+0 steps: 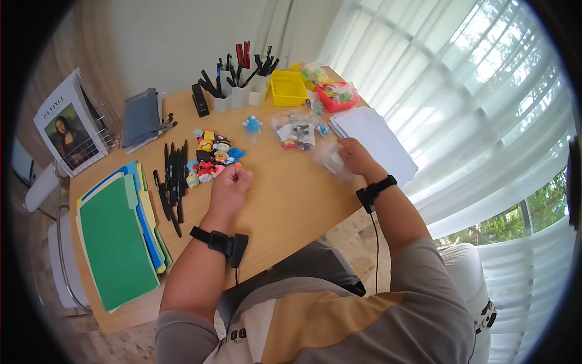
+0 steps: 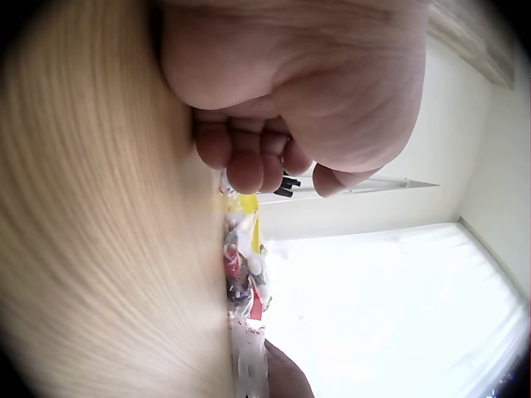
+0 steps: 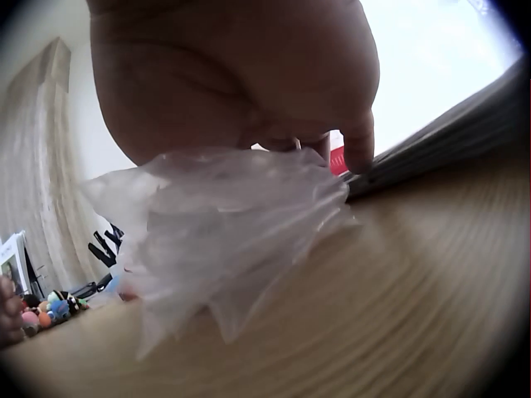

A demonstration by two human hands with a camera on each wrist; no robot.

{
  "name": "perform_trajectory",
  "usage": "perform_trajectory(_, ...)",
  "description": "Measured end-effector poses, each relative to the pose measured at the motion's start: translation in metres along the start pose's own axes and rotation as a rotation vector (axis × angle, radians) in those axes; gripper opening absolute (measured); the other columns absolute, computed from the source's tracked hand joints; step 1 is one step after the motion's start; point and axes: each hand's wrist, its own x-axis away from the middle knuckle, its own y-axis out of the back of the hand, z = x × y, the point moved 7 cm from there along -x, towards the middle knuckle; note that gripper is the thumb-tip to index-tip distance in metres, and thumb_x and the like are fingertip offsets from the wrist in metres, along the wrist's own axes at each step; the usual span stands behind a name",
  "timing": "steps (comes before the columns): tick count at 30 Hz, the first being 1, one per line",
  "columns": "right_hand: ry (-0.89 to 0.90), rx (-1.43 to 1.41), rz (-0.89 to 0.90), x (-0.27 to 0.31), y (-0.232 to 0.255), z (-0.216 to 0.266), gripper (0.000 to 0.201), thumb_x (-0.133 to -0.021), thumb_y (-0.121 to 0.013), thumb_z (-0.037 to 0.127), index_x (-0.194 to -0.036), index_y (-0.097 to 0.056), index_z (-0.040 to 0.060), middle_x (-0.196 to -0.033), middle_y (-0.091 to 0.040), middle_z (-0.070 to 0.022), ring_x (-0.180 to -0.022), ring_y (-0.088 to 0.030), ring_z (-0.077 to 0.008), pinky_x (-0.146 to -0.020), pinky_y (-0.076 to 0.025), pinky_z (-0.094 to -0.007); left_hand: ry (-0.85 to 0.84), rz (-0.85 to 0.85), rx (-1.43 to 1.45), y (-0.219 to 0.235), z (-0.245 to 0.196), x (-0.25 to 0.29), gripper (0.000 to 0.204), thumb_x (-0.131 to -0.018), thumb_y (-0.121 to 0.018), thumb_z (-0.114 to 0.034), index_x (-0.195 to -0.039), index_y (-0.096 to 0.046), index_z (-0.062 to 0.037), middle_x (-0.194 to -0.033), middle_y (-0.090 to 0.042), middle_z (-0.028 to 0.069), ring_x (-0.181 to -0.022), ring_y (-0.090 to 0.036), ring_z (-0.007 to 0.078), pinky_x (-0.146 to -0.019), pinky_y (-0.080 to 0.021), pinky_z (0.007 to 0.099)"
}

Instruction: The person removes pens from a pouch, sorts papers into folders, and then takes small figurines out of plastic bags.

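My right hand point(image 1: 357, 156) grips a crumpled clear plastic bag point(image 3: 224, 232) low over the table, at the left edge of a stack of white paper point(image 1: 379, 136). In the right wrist view the bag hangs below the palm and hides part of the fingers. My left hand point(image 1: 231, 185) rests on the table with its fingers point(image 2: 246, 170) loosely curled and nothing held. Just beyond it lies a pile of small colourful figurines point(image 1: 215, 155). A blue and white figurine point(image 1: 252, 125) stands apart from the pile, near the middle of the table.
Bagged small items point(image 1: 297, 128) lie beyond the right hand. At the back are a yellow basket point(image 1: 289, 88), a red basket point(image 1: 337, 104), white pen holders point(image 1: 240, 96) and a black stapler point(image 1: 200, 101). Black pens point(image 1: 174, 179) and folders point(image 1: 115, 236) lie on the left.
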Motion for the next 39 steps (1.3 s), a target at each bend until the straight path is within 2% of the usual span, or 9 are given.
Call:
perform_trajectory(3,-0.027,0.024,0.213,-0.001,-0.019,0.003,0.023,-0.092,-0.05,0.014,-0.104,-0.062,-0.0016,-0.096,-0.063,-0.0232,-0.096,-0.059,-0.0399,-0.084,-0.047,-0.0433,-0.003,-0.004,-0.031,-0.001,0.001,0.0,0.019,-0.091,-0.065,-0.013,-0.077,-0.055,-0.0056,-0.07,-0.049,-0.0066,-0.063,-0.041,0.0035,-0.056,-0.037,0.022)
perform_trajectory(5,0.042,0.017,0.183,-0.002,-0.016,0.016,0.02,-0.092,-0.048,0.013,-0.094,-0.059,-0.003,-0.092,-0.062,-0.0249,-0.091,-0.058,-0.0418,-0.081,-0.047,-0.0452,-0.005,-0.021,-0.06,0.001,0.005,-0.001,0.018,-0.091,-0.065,-0.013,-0.078,-0.055,-0.0052,-0.07,-0.049,-0.0064,-0.064,-0.042,0.0037,-0.056,-0.037,0.0222)
perform_trajectory(13,-0.095,-0.028,0.118,-0.015,0.017,0.033,0.04,-0.094,-0.059,0.023,-0.125,-0.058,-0.0016,-0.117,-0.064,-0.0224,-0.104,-0.062,-0.034,-0.089,-0.048,-0.0381,-0.014,0.01,-0.13,0.001,0.002,0.0,0.015,-0.088,-0.067,-0.012,-0.08,-0.057,-0.0046,-0.071,-0.051,-0.0059,-0.065,-0.043,0.004,-0.057,-0.039,0.0225)
perform_trajectory(19,-0.255,-0.122,0.307,-0.036,0.035,0.091,0.049,-0.087,-0.068,0.025,-0.127,-0.057,-0.0017,-0.116,-0.064,-0.0221,-0.107,-0.061,-0.0348,-0.09,-0.048,-0.0376,0.013,0.015,-0.127,0.0,-0.002,0.001,0.014,-0.088,-0.067,-0.013,-0.081,-0.057,-0.0046,-0.072,-0.051,-0.0057,-0.065,-0.043,0.004,-0.057,-0.038,0.0225)
perform_trajectory(23,-0.107,-0.038,0.314,-0.057,0.002,0.094,0.052,-0.084,-0.07,0.027,-0.126,-0.057,-0.0004,-0.115,-0.065,-0.0213,-0.102,-0.063,-0.0341,-0.086,-0.05,-0.0398,-0.009,0.01,-0.11,0.003,0.005,-0.001,0.014,-0.088,-0.067,-0.013,-0.081,-0.057,-0.0043,-0.072,-0.051,-0.0055,-0.065,-0.043,0.004,-0.057,-0.038,0.0226)
perform_trajectory(28,-0.116,0.182,0.3,-0.066,-0.015,0.114,0.033,-0.084,-0.064,0.021,-0.11,-0.063,0.0006,-0.098,-0.068,-0.0194,-0.09,-0.065,-0.0375,-0.081,-0.051,-0.0443,-0.017,0.028,-0.114,0.001,0.002,0.001,0.015,-0.088,-0.067,-0.013,-0.081,-0.058,-0.0034,-0.072,-0.053,-0.0046,-0.065,-0.044,0.0043,-0.056,-0.039,0.0231)
perform_trajectory(32,-0.117,0.308,0.444,-0.069,-0.037,0.108,0.027,-0.084,-0.063,0.019,-0.104,-0.062,0.0001,-0.103,-0.067,-0.0213,-0.101,-0.063,-0.037,-0.086,-0.05,-0.0451,0.003,0.019,-0.134,0.001,-0.005,0.003,0.015,-0.088,-0.067,-0.013,-0.081,-0.058,-0.0032,-0.071,-0.053,-0.0039,-0.064,-0.044,0.0046,-0.056,-0.04,0.0233)
perform_trajectory(34,-0.081,0.266,0.249,-0.071,-0.029,0.113,0.015,-0.087,-0.051,0.01,-0.086,-0.064,0.0018,-0.089,-0.068,-0.0205,-0.086,-0.064,-0.0395,-0.077,-0.051,-0.047,-0.026,0.036,-0.206,0.0,-0.007,0.003,0.014,-0.091,-0.063,-0.011,-0.08,-0.056,-0.0062,-0.071,-0.051,-0.0052,-0.064,-0.044,0.0037,-0.056,-0.037,0.0216)
perform_trajectory(39,-0.158,0.096,0.163,-0.074,-0.016,0.13,0.017,-0.086,-0.055,0.015,-0.09,-0.062,0.0007,-0.093,-0.068,-0.0198,-0.087,-0.065,-0.036,-0.079,-0.052,-0.0437,-0.004,0.014,-0.178,0.001,-0.005,0.003,0.016,-0.087,-0.068,-0.014,-0.079,-0.058,-0.0032,-0.07,-0.053,-0.0028,-0.063,-0.045,0.0049,-0.056,-0.041,0.0237)
